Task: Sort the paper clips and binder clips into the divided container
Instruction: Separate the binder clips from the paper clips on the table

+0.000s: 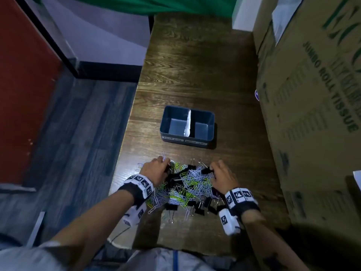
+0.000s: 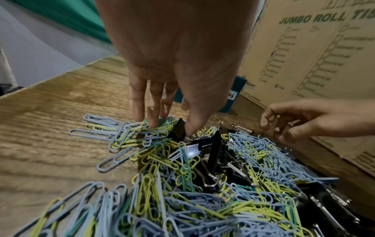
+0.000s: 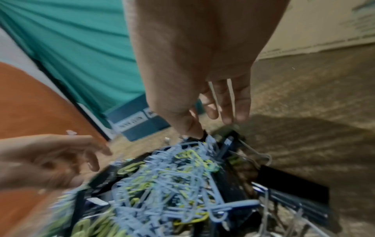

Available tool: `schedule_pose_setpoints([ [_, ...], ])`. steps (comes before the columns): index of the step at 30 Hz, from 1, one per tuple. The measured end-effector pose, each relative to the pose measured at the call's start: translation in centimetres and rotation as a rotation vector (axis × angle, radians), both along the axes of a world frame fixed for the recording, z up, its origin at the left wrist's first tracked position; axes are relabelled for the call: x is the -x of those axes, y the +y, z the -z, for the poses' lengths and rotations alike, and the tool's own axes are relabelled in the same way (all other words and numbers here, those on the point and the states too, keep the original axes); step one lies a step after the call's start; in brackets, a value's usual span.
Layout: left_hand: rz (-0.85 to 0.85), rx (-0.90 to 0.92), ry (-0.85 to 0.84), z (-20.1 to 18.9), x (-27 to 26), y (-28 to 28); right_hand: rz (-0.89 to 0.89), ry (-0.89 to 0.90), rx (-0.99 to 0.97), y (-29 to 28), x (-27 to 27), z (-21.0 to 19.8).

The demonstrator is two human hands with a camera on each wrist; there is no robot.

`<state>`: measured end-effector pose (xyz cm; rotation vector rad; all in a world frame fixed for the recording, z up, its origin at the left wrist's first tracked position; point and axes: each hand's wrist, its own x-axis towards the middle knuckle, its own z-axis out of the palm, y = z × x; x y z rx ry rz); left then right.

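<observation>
- On the wooden table (image 1: 195, 75), at its near end, lies one mixed pile: blue and yellow-green paper clips (image 1: 192, 184) tangled with black binder clips (image 1: 172, 207).
- At the pile's left edge, the left hand (image 1: 154, 170) reaches down with fingers nearly straight; the fingertips (image 2: 153, 123) press on paper clips and the thumb touches down beside a black binder clip (image 2: 179, 129). Whether it pinches anything I cannot tell.
- Beyond the pile, apart from it, stands the blue divided container (image 1: 187, 126), a white divider (image 1: 188, 124) splitting it into two compartments, both showing bare floors; two labels sit on its near wall.
- At the pile's right edge, the right hand (image 1: 223, 176) has its thumb tip on a black binder clip (image 3: 202, 136), the other fingers (image 3: 241, 104) loosely extended above the table.
- Along the table's right side stand cardboard boxes (image 1: 312, 94) printed "JUMBO ROLL TISSUE".
</observation>
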<state>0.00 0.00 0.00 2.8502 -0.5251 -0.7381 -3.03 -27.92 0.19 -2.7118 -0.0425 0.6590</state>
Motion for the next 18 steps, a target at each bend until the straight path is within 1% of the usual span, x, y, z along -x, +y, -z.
schedule_pose_setpoints([
  [2,-0.030,-0.047,0.037,0.2,-0.2,-0.3,0.008,0.031,0.009,0.0,-0.5,0.6],
  [4,-0.034,-0.046,0.050,0.5,0.0,-0.9,-0.015,0.050,0.019,0.2,-0.8,1.4],
  [7,-0.086,0.024,0.036,0.9,0.3,-1.9,-0.015,-0.002,0.000,0.8,-0.9,2.6],
  [9,-0.107,0.058,0.012,1.2,0.5,-2.4,-0.010,-0.034,0.003,1.3,-1.0,2.9],
  [13,-0.172,0.180,-0.007,1.5,1.4,-3.5,0.027,-0.049,0.014,2.1,-1.4,2.9],
  [16,-0.202,0.242,-0.035,1.3,1.7,-3.7,0.133,-0.045,-0.035,2.5,-2.0,2.6],
  [18,-0.203,0.270,-0.056,1.1,1.9,-3.7,0.178,-0.033,-0.033,3.0,-2.4,2.6],
])
